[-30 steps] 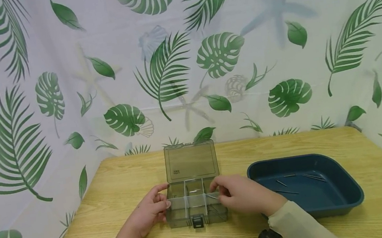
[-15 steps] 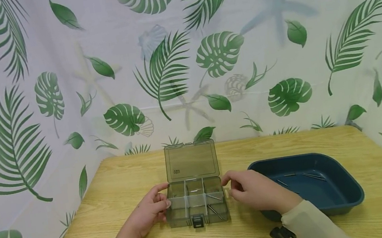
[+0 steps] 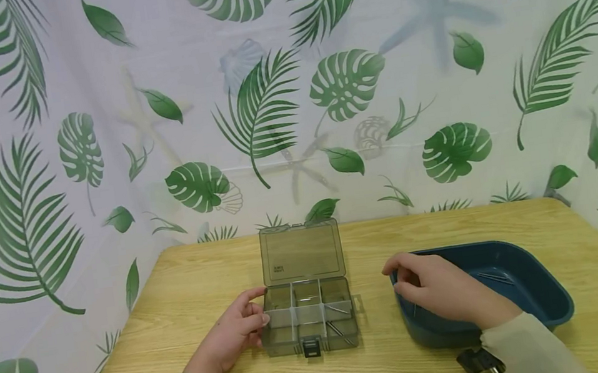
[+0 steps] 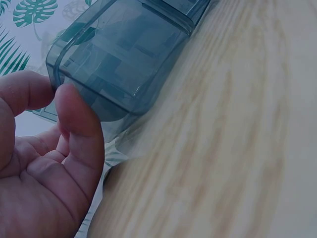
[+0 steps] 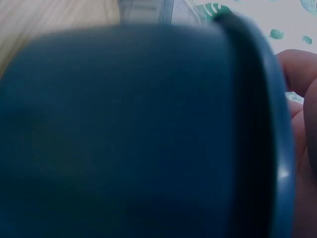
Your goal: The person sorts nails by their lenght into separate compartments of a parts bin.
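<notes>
A clear grey plastic compartment box (image 3: 309,317) lies on the table with its lid (image 3: 302,252) raised at the back. Thin metal rods (image 3: 339,332) lie in its right-hand compartments; their exact kind is too small to tell. My left hand (image 3: 233,330) holds the box's left side, thumb and index finger at its edge, as the left wrist view also shows at a box corner (image 4: 74,74). Above the left part of a dark blue tray (image 3: 553,304) hovers my right hand (image 3: 443,287), fingers loosely bent, nothing visible between them. It hides part of the tray's inside.
More thin metal rods (image 3: 495,278) lie on the tray's floor. Wood-grained table (image 3: 379,365) surface runs between box and tray. A leaf-patterned cloth (image 3: 275,89) hangs behind and at both sides. The blurred tray wall (image 5: 138,129) fills most of the right wrist view.
My right hand has moved right, from over the box's right compartments to over the tray. Rods in the box's right compartments are now uncovered. The left hand has stayed on the box.
</notes>
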Demonstrator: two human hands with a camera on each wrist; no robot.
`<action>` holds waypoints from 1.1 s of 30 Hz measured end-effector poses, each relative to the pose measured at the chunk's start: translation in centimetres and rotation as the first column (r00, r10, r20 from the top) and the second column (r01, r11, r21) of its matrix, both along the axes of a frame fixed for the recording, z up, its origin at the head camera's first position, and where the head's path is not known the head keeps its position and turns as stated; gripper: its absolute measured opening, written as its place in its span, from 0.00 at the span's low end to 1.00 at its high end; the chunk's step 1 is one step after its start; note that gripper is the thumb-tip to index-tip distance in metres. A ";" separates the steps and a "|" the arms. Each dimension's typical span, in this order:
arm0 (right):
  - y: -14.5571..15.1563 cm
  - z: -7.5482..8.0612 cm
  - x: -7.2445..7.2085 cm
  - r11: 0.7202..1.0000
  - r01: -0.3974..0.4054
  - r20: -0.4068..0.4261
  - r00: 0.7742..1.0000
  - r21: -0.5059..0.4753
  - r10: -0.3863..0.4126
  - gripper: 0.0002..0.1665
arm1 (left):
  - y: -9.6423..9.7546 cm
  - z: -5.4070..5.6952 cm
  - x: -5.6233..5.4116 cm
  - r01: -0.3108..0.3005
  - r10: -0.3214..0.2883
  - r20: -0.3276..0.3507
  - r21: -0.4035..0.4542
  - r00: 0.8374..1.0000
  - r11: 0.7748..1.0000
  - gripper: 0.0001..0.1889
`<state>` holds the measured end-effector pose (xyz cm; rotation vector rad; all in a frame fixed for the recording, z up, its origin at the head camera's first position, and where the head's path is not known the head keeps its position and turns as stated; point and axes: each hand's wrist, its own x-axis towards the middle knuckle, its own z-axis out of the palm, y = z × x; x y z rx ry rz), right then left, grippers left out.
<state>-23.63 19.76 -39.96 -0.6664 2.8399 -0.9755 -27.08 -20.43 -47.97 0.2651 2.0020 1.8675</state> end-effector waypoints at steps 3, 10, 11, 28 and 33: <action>1.5 0.0 0.1 1.000 0.014 0.017 1.000 0.003 -0.014 0.15 | 0.0 0.1 0.1 0.001 -0.001 -0.001 -0.003 1.000 1.000 0.33; 4.6 -0.6 0.2 0.998 0.052 0.044 0.998 0.043 -0.054 0.17 | 0.1 0.4 0.2 0.004 -0.004 -0.002 0.003 1.000 1.000 0.34; 5.0 -0.7 0.2 0.997 0.054 0.050 0.997 0.051 -0.057 0.17 | 0.1 0.5 0.2 0.003 -0.003 -0.003 0.003 1.000 1.000 0.34; 9.3 -3.0 -0.4 0.988 0.054 0.181 0.980 0.148 -0.081 0.22 | 0.0 0.2 0.1 -0.001 0.001 0.003 0.000 1.000 1.000 0.34; 9.4 -3.6 -1.0 0.979 0.038 0.198 0.977 0.198 -0.078 0.21 | 0.0 0.3 0.1 -0.001 0.001 0.006 0.002 1.000 1.000 0.33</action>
